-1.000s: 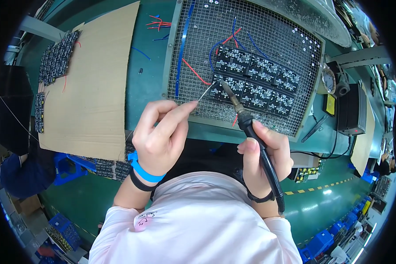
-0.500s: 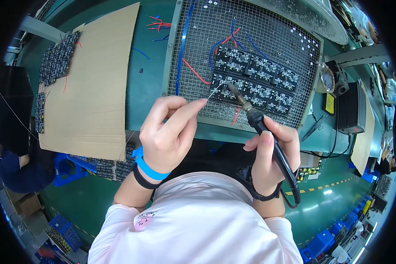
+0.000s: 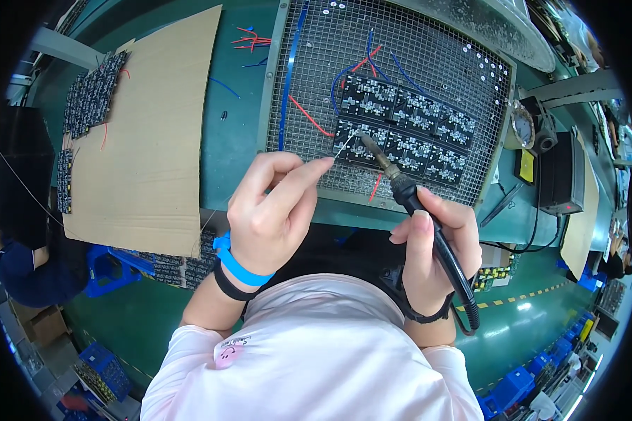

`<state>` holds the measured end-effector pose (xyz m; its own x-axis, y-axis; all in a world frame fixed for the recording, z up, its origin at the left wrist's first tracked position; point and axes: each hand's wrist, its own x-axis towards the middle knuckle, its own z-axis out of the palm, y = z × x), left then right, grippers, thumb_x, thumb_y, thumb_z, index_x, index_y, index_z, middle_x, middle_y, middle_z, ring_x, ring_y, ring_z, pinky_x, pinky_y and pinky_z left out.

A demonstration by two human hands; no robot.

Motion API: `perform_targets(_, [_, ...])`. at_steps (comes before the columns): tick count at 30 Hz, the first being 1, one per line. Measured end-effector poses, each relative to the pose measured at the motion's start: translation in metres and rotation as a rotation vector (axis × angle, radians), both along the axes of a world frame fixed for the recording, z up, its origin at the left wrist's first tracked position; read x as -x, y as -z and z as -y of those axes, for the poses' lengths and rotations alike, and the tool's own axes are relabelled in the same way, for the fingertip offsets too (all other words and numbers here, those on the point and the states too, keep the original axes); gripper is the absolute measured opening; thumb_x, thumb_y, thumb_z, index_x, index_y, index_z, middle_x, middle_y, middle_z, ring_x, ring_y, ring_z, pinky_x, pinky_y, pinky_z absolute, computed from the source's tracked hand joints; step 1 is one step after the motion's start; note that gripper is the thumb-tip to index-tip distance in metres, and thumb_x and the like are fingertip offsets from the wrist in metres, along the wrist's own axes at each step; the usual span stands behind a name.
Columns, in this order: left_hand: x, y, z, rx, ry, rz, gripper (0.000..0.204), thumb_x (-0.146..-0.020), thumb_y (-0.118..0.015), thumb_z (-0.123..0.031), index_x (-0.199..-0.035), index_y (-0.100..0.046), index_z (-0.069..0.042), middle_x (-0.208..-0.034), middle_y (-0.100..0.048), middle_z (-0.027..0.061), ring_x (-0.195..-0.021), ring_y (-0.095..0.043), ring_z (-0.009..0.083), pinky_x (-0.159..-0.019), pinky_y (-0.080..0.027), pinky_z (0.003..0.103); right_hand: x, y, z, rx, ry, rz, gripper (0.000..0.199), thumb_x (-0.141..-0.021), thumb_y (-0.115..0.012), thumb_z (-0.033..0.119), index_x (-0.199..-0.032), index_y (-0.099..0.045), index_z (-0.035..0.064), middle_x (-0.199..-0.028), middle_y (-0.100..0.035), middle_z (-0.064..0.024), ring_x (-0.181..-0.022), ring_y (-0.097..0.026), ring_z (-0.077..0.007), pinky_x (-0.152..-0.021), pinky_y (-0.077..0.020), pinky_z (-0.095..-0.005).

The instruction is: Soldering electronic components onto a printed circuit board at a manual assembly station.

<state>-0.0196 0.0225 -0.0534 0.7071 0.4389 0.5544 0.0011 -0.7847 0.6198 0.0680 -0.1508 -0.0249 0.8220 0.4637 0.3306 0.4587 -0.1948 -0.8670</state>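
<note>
A panel of black circuit boards lies on a wire-mesh tray, with red and blue wires around it. My left hand is closed in a pinch on a thin strand of solder wire, whose far end meets the near-left board. In my right hand is a black-handled soldering iron, gripped like a pen. Its tip is over that same board, close to the end of the solder; whether it touches the board I cannot tell.
Cardboard lies on the left of the green bench, with more circuit boards on it. Loose red wires lie beyond it. To the right stand a black box-shaped unit, a yellow sponge and tweezers.
Both hands have shifted very slightly, with the iron's tip moving a little left. The grip on solder and iron is the same.
</note>
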Motion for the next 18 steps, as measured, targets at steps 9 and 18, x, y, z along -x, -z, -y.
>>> perform_targets(9, [-0.0002,-0.0008,0.0019,0.008,-0.012,-0.008,0.031,-0.074,-0.069,0.012,-0.1,-0.074,-0.005,-0.085,-0.058,0.0078,-0.064,-0.058,0.0165,-0.057,-0.048,0.027,-0.0016,-0.0008,-0.0005,-0.016,-0.017,-0.007,0.015,-0.095,-0.057,0.005,-0.104,-0.059,-0.0071,-0.07,-0.064,-0.0082,-0.058,-0.061,-0.0096,-0.055,-0.0479,-0.0193])
perform_targets(18, [0.0033,-0.0006,0.0045,0.005,-0.006,-0.01,0.034,-0.072,-0.068,0.013,-0.1,-0.072,-0.005,-0.085,-0.057,0.008,-0.065,-0.059,0.0185,-0.057,-0.05,0.029,-0.0024,-0.0013,-0.0009,-0.007,-0.021,0.0,0.015,-0.094,-0.057,0.003,-0.104,-0.059,-0.0078,-0.074,-0.064,-0.0094,-0.057,-0.061,-0.0093,-0.055,-0.0482,-0.0194])
